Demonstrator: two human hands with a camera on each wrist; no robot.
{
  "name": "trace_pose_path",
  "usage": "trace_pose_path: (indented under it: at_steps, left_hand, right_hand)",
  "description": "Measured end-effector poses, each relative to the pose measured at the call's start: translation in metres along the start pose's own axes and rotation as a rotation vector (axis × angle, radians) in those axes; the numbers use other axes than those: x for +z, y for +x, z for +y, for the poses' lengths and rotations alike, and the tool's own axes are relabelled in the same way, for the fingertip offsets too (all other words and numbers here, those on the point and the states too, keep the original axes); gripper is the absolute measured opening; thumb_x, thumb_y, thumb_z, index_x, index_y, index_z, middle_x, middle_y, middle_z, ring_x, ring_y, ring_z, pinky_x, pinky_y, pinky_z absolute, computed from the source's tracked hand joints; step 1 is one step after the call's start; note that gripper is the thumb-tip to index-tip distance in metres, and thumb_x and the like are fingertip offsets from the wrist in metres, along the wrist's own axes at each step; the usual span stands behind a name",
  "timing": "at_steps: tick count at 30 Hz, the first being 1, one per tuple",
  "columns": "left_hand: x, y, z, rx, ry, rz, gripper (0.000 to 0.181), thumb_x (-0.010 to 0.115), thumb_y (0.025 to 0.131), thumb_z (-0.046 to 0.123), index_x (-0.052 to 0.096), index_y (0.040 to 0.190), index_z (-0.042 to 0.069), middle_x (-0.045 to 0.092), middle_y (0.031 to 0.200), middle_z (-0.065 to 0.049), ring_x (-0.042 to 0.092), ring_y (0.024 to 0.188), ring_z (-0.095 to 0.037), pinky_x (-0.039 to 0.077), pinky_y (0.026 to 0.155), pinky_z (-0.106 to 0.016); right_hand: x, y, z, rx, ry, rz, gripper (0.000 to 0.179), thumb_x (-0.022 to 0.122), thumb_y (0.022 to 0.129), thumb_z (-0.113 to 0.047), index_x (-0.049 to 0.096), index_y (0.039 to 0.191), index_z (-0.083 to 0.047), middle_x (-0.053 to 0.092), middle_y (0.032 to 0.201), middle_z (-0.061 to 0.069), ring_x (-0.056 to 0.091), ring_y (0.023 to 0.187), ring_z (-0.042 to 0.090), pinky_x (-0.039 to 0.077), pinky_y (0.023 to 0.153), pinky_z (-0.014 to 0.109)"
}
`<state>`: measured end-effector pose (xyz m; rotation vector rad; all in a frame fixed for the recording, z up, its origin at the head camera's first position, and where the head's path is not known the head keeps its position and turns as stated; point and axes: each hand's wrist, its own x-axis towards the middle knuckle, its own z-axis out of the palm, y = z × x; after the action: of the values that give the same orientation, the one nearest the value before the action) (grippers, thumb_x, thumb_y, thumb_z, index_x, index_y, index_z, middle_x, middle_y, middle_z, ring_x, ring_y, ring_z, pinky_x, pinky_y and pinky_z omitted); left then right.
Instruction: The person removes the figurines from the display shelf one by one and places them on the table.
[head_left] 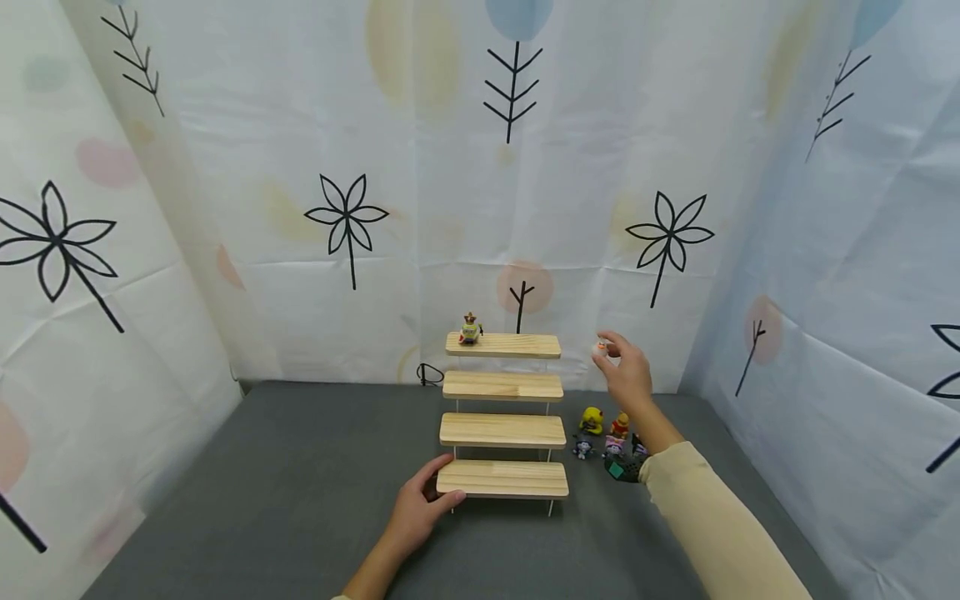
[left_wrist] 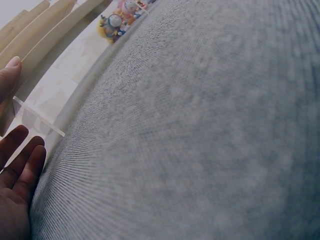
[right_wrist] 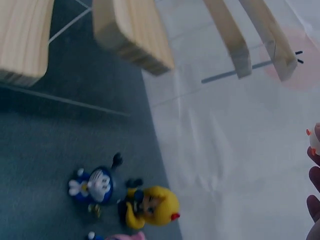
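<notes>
A four-tier wooden display stand [head_left: 502,430] with clear supports stands on the grey tabletop. My left hand [head_left: 414,510] holds the left end of its lowest board, thumb at the front edge. In the left wrist view, the thumb [left_wrist: 10,75] lies against the board, other fingers below it. Raised to the right of the top tier, my right hand [head_left: 632,377] pinches a small white figurine [head_left: 599,348] with orange details; the fingertips hide part of it. A yellow-green figurine [head_left: 470,332] with a brown crown-like top stands at the left of the top board.
Several toy figurines sit right of the stand, among them a yellow-hooded one [head_left: 592,420], a red-and-yellow one [head_left: 619,426] and a dark blue-and-white one [head_left: 582,447]. A dark piece with a teal patch [head_left: 617,469] lies near my right sleeve. A patterned curtain [head_left: 420,167] rises behind.
</notes>
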<state>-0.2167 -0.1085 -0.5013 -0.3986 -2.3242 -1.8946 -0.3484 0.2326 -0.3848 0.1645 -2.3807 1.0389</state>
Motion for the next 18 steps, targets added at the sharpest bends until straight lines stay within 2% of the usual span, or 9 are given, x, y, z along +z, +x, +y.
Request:
trace_pose_path:
  at_steps: [4, 8, 14, 18]
  left_hand:
    - [0.0, -0.002, 0.002, -0.001, 0.012, -0.002, 0.06, 0.077, 0.084, 0.008, 0.05, 0.135, -0.007, 0.062, 0.11, -0.018, 0.06, 0.085, -0.018, 0.051, 0.066, -0.026]
    - [0.0, -0.002, 0.0, -0.003, -0.015, -0.007, 0.06, 0.077, 0.084, 0.008, 0.05, 0.136, -0.006, 0.062, 0.109, -0.019, 0.06, 0.082, -0.016, 0.051, 0.064, -0.027]
    - [-0.001, -0.001, -0.003, 0.009, -0.022, -0.005, 0.06, 0.077, 0.084, 0.008, 0.05, 0.136, -0.007, 0.063, 0.11, -0.02, 0.06, 0.081, -0.015, 0.051, 0.064, -0.027]
    - [-0.001, -0.001, -0.003, 0.006, -0.024, -0.005, 0.061, 0.077, 0.083, 0.008, 0.049, 0.136, -0.007, 0.062, 0.11, -0.02, 0.06, 0.082, -0.016, 0.051, 0.064, -0.027]
  right_hand:
    - [-0.007, -0.008, 0.011, 0.024, 0.013, 0.01, 0.041, 0.066, 0.094, -0.012, 0.056, 0.133, -0.006, 0.061, 0.117, 0.025, 0.054, 0.108, 0.04, 0.043, 0.086, 0.056]
    - [-0.015, -0.019, 0.017, 0.045, 0.035, 0.007, 0.041, 0.064, 0.095, -0.011, 0.054, 0.135, -0.005, 0.059, 0.119, 0.027, 0.052, 0.112, 0.042, 0.041, 0.09, 0.058]
    - [-0.024, -0.037, 0.025, 0.033, 0.008, 0.045, 0.041, 0.066, 0.095, -0.012, 0.055, 0.134, -0.007, 0.061, 0.117, 0.025, 0.054, 0.11, 0.04, 0.041, 0.094, 0.057]
    - [-0.031, -0.05, 0.031, 0.031, 0.001, 0.07, 0.04, 0.068, 0.093, -0.012, 0.057, 0.132, -0.008, 0.064, 0.113, 0.024, 0.059, 0.103, 0.038, 0.046, 0.087, 0.053]
